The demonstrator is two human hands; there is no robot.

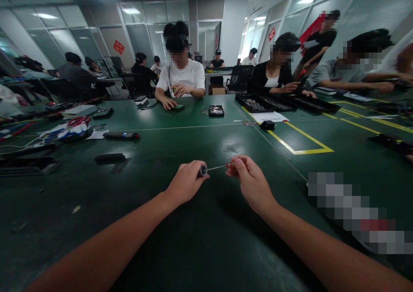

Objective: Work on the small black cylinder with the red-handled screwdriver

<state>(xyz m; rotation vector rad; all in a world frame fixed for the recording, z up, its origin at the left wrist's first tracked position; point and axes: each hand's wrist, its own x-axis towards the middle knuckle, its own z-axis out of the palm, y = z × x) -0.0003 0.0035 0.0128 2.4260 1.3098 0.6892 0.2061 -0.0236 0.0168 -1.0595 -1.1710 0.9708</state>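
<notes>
My left hand [188, 179] is wrapped round a dark cylinder [203, 170], whose round end with a pale rim faces my right hand. A thin metal rod [215, 168] runs from that end across the gap; whether it sits inside the cylinder I cannot tell. My right hand [248, 176] pinches the rod's other end between thumb and fingers. Both hands are above the green table [180, 249].
Left of my hands lie a black case [110, 158], a dark pen-shaped tool [121, 135] and red-handled pliers [79, 120]. A small black box [267, 125] and parts trays [254, 103] stand farther off. A blurred-out pale object [351, 214] lies right. Co-workers sit opposite.
</notes>
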